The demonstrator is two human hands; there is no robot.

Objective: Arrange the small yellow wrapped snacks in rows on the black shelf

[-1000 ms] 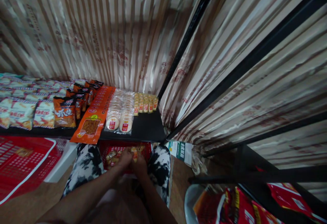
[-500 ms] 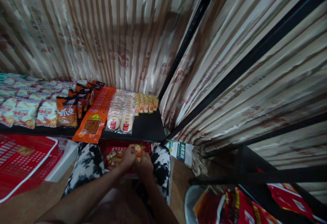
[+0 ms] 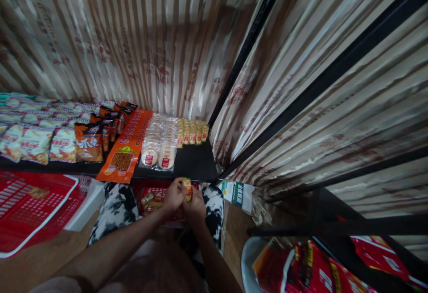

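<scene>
My left hand point(image 3: 173, 197) and my right hand point(image 3: 195, 206) are pressed together around small yellow snack packets point(image 3: 187, 187), held just below the front edge of the black shelf point(image 3: 195, 164). Beneath my hands, between my knees, sits a red basket point(image 3: 151, 196) with several more of these packets. On the shelf's right end stands a row of the same yellow packets point(image 3: 192, 132), with bare shelf in front of it.
Round white wrapped cakes point(image 3: 159, 143), long orange bags point(image 3: 126, 148), orange chip bags point(image 3: 89, 141) and pale snack bags point(image 3: 33, 139) fill the shelf leftward. A red crate point(image 3: 30, 204) lies at the left. Red packages point(image 3: 301, 268) sit lower right. Black rack posts point(image 3: 245, 52) cross striped curtains.
Both hands have risen from inside the red basket toward the shelf's front edge, carrying the yellow packets up with them.
</scene>
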